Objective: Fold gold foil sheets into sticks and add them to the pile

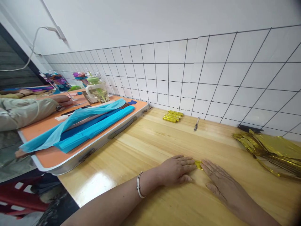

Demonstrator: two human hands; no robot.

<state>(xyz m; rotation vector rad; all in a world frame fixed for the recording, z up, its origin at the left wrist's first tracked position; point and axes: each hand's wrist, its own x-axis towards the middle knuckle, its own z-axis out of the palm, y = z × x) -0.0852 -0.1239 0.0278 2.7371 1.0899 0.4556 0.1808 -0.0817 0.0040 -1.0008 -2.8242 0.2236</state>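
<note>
Both hands lie flat on the wooden table (145,138), fingertips towards each other. My left hand (179,169), below a silver bracelet, has its fingers stretched over the left end of a small gold foil strip (198,164). On the strip's right end rest the fingertips of my right hand (219,180), thumb apart. Only the middle of the strip shows; the rest is hidden under the fingers. Farther back lie several folded gold strips (173,116) and a small cutter knife (196,124). A stack of gold foil sheets (275,150) is at the right.
An orange-topped folding table (51,157) at the left holds blue crepe paper (94,128) and a green-lidded jug (96,89). Another person's sleeved arm (28,111) reaches over it. A gridded wall (178,72) borders the back; a red stool (21,197) stands lower left.
</note>
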